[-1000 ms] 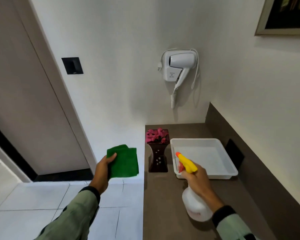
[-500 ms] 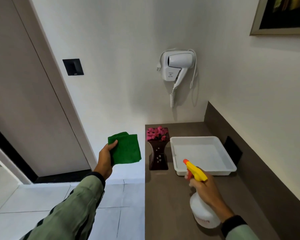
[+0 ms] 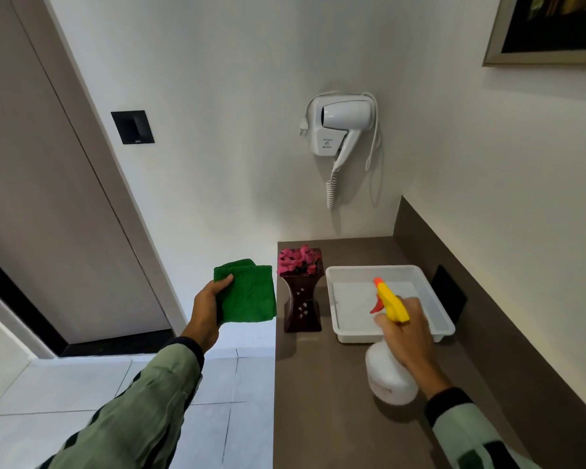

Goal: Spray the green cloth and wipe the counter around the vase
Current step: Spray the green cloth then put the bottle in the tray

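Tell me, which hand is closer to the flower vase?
Left. The left hand, holding the green cloth, is just off the counter edge beside the vase. The right hand, holding the spray bottle, is farther, past the white tray's front.

Soft, even indoor light fills the scene, and my view stays bright throughout. The hair dryer (image 3: 340, 130) casts a faint, diffuse shadow on the white wall to its right. On the brown counter (image 3: 318, 401), a soft shadow pools under the spray bottle (image 3: 389, 377) that my right hand (image 3: 408, 333) holds, and another lies in front of the vase (image 3: 301, 299). The white tray (image 3: 345, 333) is near overexposure, without hard glare. Wide-angle distortion tilts the door frame (image 3: 115, 198) and stretches my sleeves (image 3: 142, 411) at the lower edge. Focus is sharp centrally, slightly softer at the corners.
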A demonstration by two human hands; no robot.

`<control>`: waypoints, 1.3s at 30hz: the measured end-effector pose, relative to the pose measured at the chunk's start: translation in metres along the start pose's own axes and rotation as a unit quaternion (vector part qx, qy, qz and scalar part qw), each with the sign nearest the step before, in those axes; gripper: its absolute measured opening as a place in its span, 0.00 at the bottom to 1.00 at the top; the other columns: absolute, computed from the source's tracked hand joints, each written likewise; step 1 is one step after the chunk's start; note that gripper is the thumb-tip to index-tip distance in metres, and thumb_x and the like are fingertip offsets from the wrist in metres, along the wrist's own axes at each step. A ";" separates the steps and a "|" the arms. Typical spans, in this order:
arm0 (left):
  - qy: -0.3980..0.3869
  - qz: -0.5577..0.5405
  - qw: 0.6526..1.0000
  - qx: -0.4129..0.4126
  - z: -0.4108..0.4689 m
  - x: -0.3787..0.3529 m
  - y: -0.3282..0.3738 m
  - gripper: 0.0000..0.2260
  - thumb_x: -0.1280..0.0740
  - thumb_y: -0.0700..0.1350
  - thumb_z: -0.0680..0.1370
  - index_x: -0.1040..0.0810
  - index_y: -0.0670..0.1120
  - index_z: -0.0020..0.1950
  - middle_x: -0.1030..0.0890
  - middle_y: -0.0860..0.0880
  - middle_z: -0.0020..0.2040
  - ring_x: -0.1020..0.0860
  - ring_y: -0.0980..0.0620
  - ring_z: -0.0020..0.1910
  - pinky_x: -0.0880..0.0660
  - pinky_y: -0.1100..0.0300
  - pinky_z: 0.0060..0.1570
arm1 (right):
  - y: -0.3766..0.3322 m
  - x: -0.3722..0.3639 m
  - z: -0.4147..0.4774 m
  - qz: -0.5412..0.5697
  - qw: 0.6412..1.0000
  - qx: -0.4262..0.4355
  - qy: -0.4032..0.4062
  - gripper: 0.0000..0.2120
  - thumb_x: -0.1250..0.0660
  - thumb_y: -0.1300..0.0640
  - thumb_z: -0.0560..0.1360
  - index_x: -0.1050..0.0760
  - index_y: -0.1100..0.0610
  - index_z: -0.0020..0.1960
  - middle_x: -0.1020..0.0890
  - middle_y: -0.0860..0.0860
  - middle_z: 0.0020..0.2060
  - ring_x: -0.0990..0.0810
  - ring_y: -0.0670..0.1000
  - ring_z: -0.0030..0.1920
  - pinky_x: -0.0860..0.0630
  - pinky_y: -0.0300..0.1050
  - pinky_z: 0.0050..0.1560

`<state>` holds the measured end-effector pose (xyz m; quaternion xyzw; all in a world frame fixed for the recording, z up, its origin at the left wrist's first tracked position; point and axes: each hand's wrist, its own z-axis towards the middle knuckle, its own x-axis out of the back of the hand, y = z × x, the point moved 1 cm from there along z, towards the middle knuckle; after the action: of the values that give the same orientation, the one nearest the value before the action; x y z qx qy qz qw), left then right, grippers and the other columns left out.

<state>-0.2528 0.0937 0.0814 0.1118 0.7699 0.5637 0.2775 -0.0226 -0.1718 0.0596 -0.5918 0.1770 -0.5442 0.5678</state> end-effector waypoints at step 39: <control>-0.032 0.038 0.988 0.146 0.006 -0.009 -0.065 0.12 0.35 0.47 0.80 0.19 0.46 0.61 0.11 0.45 0.52 0.12 0.46 0.48 0.17 0.53 0.42 | 0.031 -0.036 0.059 0.002 0.994 -0.095 0.061 0.16 0.25 0.54 0.70 0.28 0.55 0.53 0.19 0.57 0.47 0.19 0.58 0.46 0.25 0.44 0.40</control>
<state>-0.2329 0.0719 0.0222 0.1982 0.8302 0.4511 0.2608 0.0274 -0.1228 0.0309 -0.6081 0.2631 -0.5594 0.4981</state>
